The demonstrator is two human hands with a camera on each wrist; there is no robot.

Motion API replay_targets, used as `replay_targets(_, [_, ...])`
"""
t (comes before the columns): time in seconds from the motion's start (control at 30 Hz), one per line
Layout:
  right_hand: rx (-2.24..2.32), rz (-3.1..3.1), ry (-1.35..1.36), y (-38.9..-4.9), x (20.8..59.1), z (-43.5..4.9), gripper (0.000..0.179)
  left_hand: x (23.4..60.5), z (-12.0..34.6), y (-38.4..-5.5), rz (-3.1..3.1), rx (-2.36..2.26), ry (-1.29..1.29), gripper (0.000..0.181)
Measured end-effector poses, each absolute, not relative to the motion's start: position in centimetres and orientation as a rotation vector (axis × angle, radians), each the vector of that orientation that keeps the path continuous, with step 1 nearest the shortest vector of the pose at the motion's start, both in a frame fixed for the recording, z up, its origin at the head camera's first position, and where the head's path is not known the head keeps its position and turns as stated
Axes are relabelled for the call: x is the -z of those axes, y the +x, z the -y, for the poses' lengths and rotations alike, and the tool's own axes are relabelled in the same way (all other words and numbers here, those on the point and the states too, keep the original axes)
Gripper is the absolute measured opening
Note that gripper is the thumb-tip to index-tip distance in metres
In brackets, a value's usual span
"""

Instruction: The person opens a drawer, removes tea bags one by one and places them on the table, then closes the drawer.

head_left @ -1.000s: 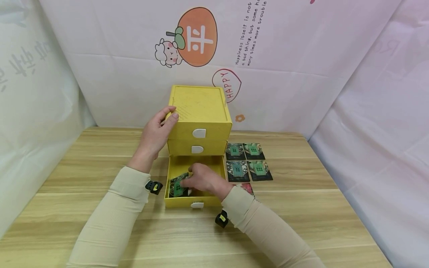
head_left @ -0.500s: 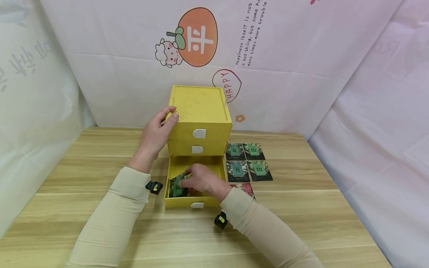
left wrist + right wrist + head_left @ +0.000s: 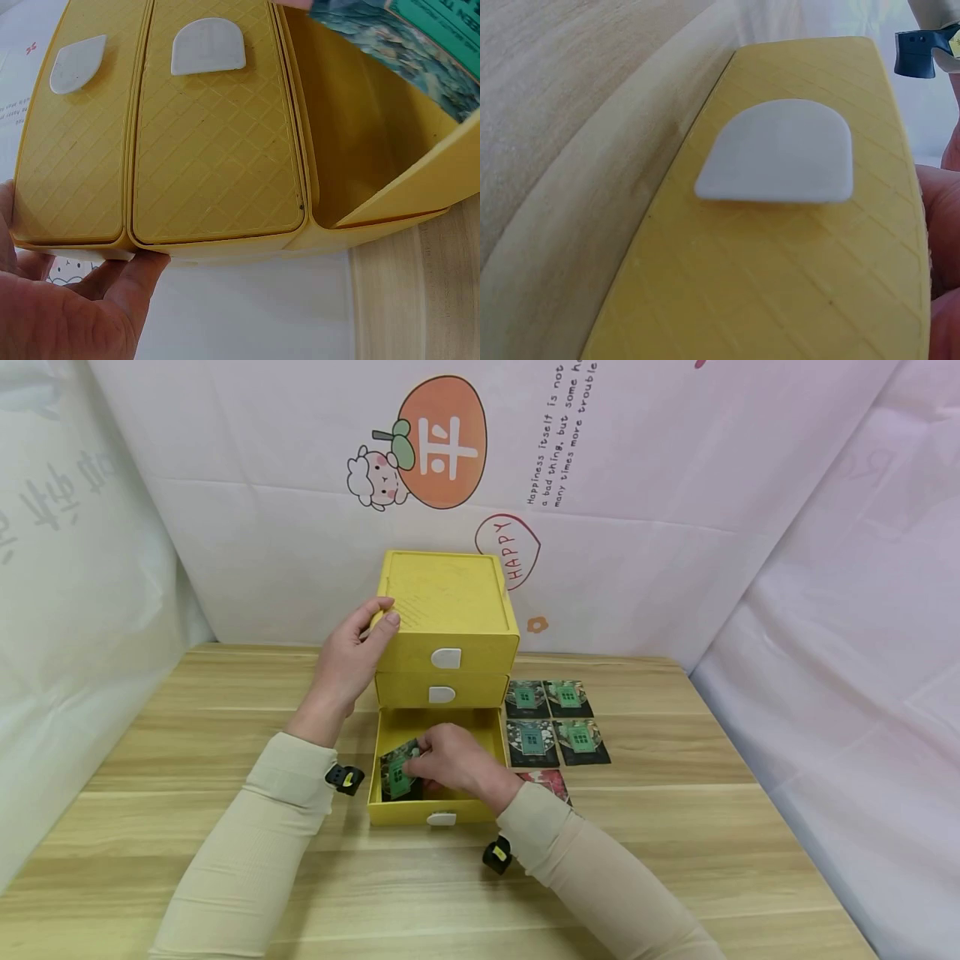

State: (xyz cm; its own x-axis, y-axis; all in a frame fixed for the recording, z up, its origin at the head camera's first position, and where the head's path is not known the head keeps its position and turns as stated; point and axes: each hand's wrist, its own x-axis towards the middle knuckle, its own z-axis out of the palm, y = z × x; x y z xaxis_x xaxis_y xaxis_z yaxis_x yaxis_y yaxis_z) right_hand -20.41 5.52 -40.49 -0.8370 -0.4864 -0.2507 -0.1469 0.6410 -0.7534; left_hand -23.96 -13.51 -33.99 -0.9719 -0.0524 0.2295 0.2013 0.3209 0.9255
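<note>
A yellow three-drawer box [image 3: 450, 593] stands on the table with its bottom drawer [image 3: 435, 812] pulled out. My left hand [image 3: 347, 656] grips the box's upper left corner, fingertips on the top edge and other fingers along the side; the left wrist view shows this hand [image 3: 75, 307] against the side wall. Inside the open drawer, my right hand [image 3: 457, 762] pinches a flat square green-and-black tea bag packet [image 3: 396, 777] at the drawer's left side. The packet [image 3: 405, 56] is tilted in the left wrist view. Only part of the right hand [image 3: 945, 225] shows in its wrist view, behind the drawer front.
Several similar dark green packets [image 3: 532, 742] lie in two rows on the table right of the box. A red packet [image 3: 547, 781] lies nearer, partly under the right forearm. The upper two drawers are closed, each with a white tab handle [image 3: 446, 658]. A printed cloth hangs behind.
The right hand stays in the drawer, and the packet in its fingers shifts slightly right and upward at its far edge. The left hand and box have not moved.
</note>
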Motion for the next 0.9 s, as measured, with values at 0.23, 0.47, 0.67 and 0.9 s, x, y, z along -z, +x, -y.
replay_targets(0.23, [1.078,-2.453,-0.539,-20.3,40.3,-6.1,0.036,33.9,13.5,-23.8,2.369,1.708,-0.151,0.061])
replay_targets(0.47, [1.044,-2.519,-0.62,-20.3,40.1,-6.6,0.04,33.9,13.5,-23.8,2.372,1.71,-0.145,0.061])
replay_targets(0.67, [1.022,-2.575,-0.7,-20.1,40.0,-7.1,0.044,33.9,13.4,-23.9,2.366,1.711,-0.136,0.061])
replay_targets(0.9, [1.018,-2.616,-0.743,-19.9,39.6,-7.8,0.043,33.8,13.5,-23.9,2.37,1.716,-0.136,0.061])
